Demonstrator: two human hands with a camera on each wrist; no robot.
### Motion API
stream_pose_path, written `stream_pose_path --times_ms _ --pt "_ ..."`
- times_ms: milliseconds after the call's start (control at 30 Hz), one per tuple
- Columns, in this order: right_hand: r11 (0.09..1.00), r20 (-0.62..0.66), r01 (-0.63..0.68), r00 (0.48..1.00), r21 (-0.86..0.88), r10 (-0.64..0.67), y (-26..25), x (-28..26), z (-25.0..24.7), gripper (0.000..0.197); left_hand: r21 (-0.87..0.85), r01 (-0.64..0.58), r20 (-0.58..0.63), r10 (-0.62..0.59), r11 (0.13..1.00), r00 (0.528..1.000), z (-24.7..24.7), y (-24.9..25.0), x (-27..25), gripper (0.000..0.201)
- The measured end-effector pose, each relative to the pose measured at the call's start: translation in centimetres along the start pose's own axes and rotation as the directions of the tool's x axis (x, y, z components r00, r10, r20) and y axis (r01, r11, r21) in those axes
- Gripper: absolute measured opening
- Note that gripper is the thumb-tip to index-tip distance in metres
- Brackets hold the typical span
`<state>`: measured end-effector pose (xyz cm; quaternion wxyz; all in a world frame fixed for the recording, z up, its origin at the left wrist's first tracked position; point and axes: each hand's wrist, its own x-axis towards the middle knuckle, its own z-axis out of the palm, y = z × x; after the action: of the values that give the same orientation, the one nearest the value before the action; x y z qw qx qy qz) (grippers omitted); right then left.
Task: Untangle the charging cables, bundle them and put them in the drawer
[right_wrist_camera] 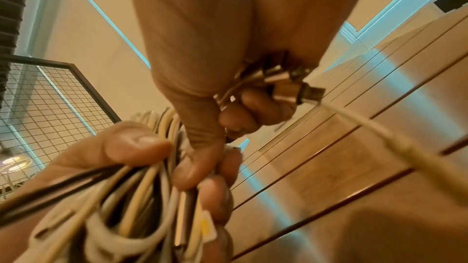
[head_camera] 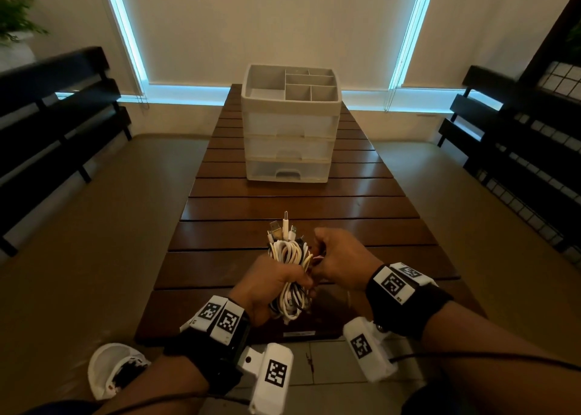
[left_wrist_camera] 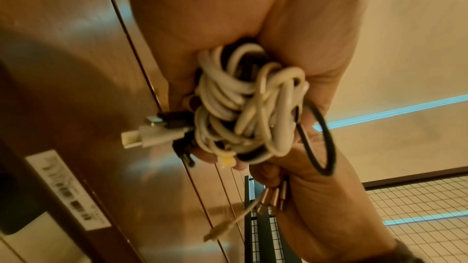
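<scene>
A coiled bundle of white, cream and black charging cables [head_camera: 290,257] [left_wrist_camera: 243,107] [right_wrist_camera: 131,207] is held above the near end of the wooden table [head_camera: 361,207]. My left hand [head_camera: 273,285] grips the bundle around its middle, with several plugs [head_camera: 284,229] sticking up from the top. My right hand [head_camera: 336,257] is curled beside the bundle and holds several metal cable plugs [right_wrist_camera: 278,81] [left_wrist_camera: 274,197] in its fingers; its thumb [right_wrist_camera: 192,167] touches the bundle. The white three-drawer unit [head_camera: 289,150] stands farther back on the table, all drawers closed.
The unit's top is an organiser tray [head_camera: 292,84] with compartments. Dark benches [head_camera: 53,116] [head_camera: 515,150] flank the table on both sides. A potted plant [head_camera: 15,28] is at the far left. A white object [head_camera: 113,370] lies by my left forearm.
</scene>
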<state>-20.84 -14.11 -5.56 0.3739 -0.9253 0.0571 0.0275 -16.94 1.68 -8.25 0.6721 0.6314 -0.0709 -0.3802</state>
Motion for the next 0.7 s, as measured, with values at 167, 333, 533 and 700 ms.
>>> stream_pose_path --times_ms 167,333,533,700 --pt "0.996 0.036 0.032 0.999 0.084 -0.035 0.0 0.2 -0.3 0.025 0.028 -0.046 -0.084 0.048 0.999 0.995 0.1 0.0 0.4 0.027" --pt "0.962 0.153 -0.036 0.988 0.269 -0.006 -0.1 -0.1 -1.4 0.005 0.005 -0.065 -0.153 0.065 0.998 0.986 -0.4 0.2 0.7 0.019" --pt "0.890 0.016 -0.065 0.998 0.451 0.065 0.5 -0.5 -0.8 0.011 -0.124 -0.053 -0.189 0.029 0.991 0.981 -0.4 0.3 1.1 0.020" --pt "0.884 -0.219 0.019 0.971 0.466 0.095 0.5 -0.8 1.1 0.017 -0.209 -0.027 -0.203 -0.016 0.977 0.979 -0.5 0.7 0.9 0.021"
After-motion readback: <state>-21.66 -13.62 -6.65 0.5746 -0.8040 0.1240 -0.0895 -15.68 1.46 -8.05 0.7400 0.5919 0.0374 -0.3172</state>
